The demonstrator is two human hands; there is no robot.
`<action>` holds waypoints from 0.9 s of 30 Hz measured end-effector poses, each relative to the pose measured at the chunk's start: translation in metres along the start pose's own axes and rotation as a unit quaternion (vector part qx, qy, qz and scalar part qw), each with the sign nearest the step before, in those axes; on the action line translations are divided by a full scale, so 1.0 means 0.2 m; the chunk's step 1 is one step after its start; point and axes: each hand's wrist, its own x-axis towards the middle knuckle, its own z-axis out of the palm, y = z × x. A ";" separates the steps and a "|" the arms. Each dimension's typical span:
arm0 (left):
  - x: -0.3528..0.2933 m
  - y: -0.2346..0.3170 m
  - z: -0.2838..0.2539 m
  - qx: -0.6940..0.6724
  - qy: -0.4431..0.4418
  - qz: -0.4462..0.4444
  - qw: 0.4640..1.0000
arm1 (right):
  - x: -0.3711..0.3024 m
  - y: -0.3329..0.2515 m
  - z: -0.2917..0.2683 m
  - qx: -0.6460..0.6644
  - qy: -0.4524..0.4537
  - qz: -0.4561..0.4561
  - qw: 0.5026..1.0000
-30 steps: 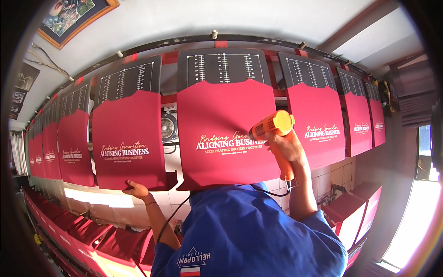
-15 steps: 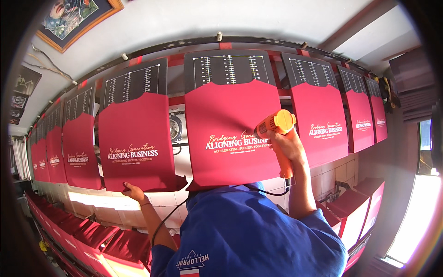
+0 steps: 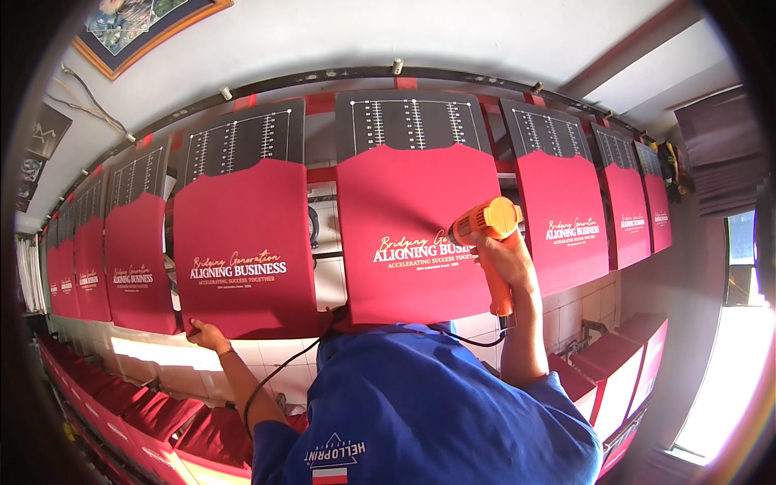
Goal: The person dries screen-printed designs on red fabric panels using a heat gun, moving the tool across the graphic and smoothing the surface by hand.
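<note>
My right hand (image 3: pixel 508 257) is closed round the handle of an orange heat gun (image 3: pixel 495 217). Its nozzle points left over the white and gold print of a red shirt (image 3: pixel 412 194), which lies stretched on a black board (image 3: pixel 396 121) in front of me. The nozzle hides part of the lettering. On the left, my left hand (image 3: pixel 210 336) grips the lower left corner of the neighbouring board, which carries another red shirt (image 3: pixel 242 210) with the same print. The fingers under that edge are partly hidden. A dark cord (image 3: pixel 279 388) runs near my left arm.
More boards with printed red shirts (image 3: pixel 133 242) curve away left, and others (image 3: pixel 562 194) stand to the right. Behind them runs a dark rail (image 3: pixel 323 77). Lower rows of red-covered boards (image 3: pixel 145 416) lie at both sides. A fan, partly hidden, shows between the boards.
My left hand has slid left along the board's lower edge to its corner. The heat gun sits slightly further left over the print. The whole view has shifted a little.
</note>
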 end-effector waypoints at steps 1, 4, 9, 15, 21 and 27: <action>0.02 0.01 0.01 0.003 -0.006 0.007 1.000 | -0.01 -0.02 0.02 -0.015 0.008 0.005 1.000; 0.11 -0.02 0.00 -0.001 -0.002 0.053 0.999 | 0.01 0.05 0.00 0.038 -0.015 0.003 0.999; 0.19 -0.10 0.02 -0.027 -0.019 0.014 0.999 | -0.02 -0.01 0.06 -0.033 -0.008 0.008 0.999; 0.18 -0.11 0.02 -0.007 0.001 0.012 1.000 | -0.02 -0.03 0.11 -0.057 -0.022 -0.006 0.998; 0.17 -0.11 0.02 0.010 0.006 0.021 1.000 | 0.02 -0.01 0.11 -0.037 -0.009 -0.007 0.999; 0.20 -0.13 0.01 -0.008 -0.011 0.007 1.000 | 0.08 0.00 0.09 -0.023 0.020 -0.051 0.998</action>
